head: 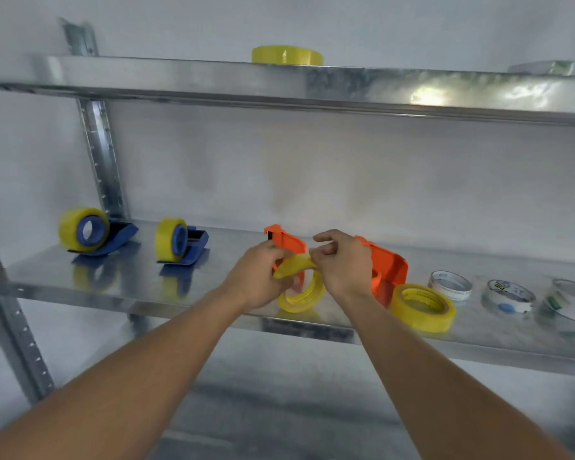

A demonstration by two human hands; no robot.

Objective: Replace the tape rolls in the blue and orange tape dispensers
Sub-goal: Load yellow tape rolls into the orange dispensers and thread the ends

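**Now threading yellow tape at the orange dispenser**

Head view: both hands meet at the shelf's front. The left hand curls its fingers round a thin yellow tape roll, holding it tilted against the shelf, probably to keep it steady. The right hand pinches the loose tape end between thumb and forefinger, the other fingers loosely curled above; I judge it is drawing tape out for loading. Just behind the left fingers stands one orange dispenser; a second orange dispenser sits behind the right hand, partly hidden by it. A spare yellow roll lies just right of the right wrist and could crowd the work. Well left of the left fingers, two blue dispensers already carry yellow rolls. Three whitish rolls lie farther right.
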